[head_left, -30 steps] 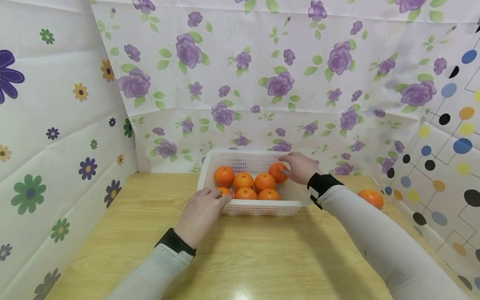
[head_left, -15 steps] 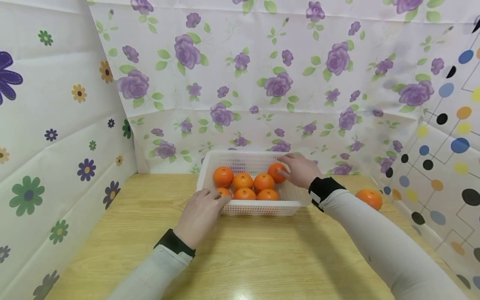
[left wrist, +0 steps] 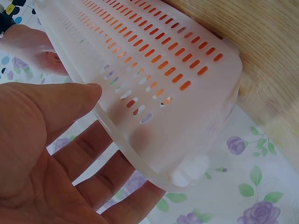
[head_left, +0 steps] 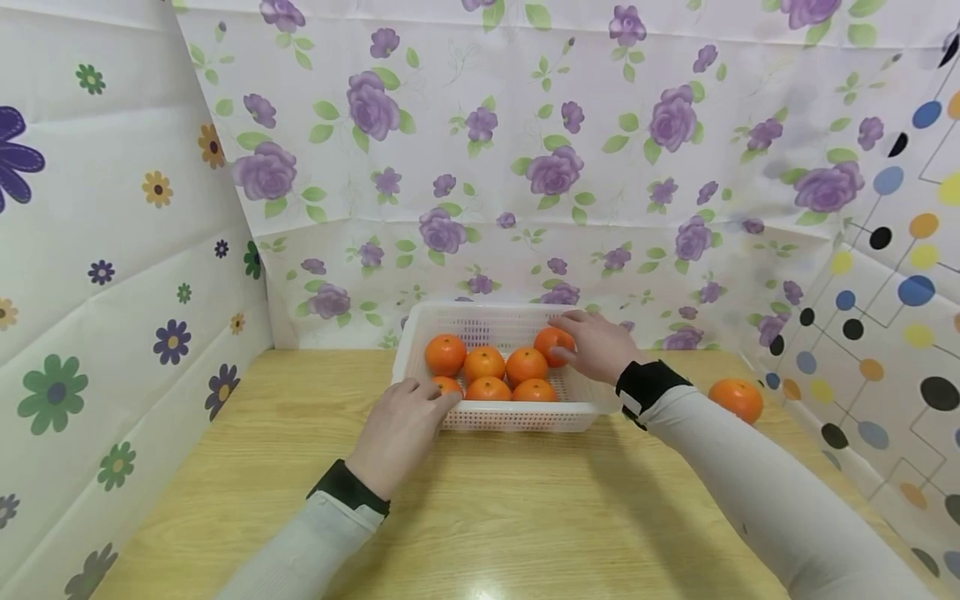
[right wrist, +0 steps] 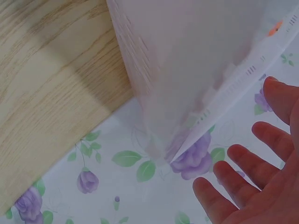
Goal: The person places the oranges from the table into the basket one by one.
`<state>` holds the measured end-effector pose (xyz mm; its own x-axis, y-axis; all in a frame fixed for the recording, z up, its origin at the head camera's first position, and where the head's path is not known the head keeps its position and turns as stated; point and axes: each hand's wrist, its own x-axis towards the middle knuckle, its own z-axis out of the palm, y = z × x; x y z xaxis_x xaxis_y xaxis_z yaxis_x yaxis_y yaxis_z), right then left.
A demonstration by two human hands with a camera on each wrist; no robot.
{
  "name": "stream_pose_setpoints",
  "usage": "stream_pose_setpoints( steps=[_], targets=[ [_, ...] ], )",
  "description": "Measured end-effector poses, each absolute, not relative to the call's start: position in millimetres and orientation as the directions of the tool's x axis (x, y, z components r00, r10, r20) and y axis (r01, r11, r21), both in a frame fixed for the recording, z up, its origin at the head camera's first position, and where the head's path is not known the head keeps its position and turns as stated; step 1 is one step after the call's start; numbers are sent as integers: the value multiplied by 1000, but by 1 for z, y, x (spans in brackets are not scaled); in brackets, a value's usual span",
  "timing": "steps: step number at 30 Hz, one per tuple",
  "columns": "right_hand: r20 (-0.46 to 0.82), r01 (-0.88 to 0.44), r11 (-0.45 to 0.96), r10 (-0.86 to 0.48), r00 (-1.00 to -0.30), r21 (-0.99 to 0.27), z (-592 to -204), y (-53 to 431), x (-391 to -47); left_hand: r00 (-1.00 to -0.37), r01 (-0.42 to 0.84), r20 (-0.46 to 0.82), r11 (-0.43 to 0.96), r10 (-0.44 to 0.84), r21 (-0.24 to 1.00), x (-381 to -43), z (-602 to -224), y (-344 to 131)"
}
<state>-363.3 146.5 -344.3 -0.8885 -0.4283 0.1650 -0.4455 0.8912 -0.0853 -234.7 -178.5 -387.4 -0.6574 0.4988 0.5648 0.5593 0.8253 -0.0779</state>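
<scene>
A white plastic basket (head_left: 517, 417) holds several oranges (head_left: 483, 364) in two rough rows. My left hand (head_left: 401, 429) lies over its front left corner. In the left wrist view, the thumb (left wrist: 74, 100) overlaps the rim and spread, loosely bent fingers pass behind it; their tips are partly hidden, and firm contact cannot be made out. My right hand (head_left: 596, 342) reaches over the basket's right side, beside the back right orange (head_left: 553, 346). The right wrist view shows those fingers (right wrist: 252, 165) spread apart, holding nothing, with the basket wall (right wrist: 201, 46) beside them.
One loose orange (head_left: 737, 402) lies on the wooden table (head_left: 510, 508) to the right, beyond my right forearm. Behind the basket hangs a purple floral sheet (head_left: 517, 167). Patterned sheets border the table on the left (head_left: 135, 317) and on the right (head_left: 892, 358).
Both hands stay almost in place, and the basket and oranges keep their arrangement. The whole head view shifts very slightly to the left.
</scene>
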Motion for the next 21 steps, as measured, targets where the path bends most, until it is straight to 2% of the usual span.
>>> stream_pose_setpoints(
  steps=[21],
  targets=[
    [250,-495,864,-462,-851,-88,-343,146,-336,-669,558,549,827,500,-73,-235,-388,-179]
  ],
)
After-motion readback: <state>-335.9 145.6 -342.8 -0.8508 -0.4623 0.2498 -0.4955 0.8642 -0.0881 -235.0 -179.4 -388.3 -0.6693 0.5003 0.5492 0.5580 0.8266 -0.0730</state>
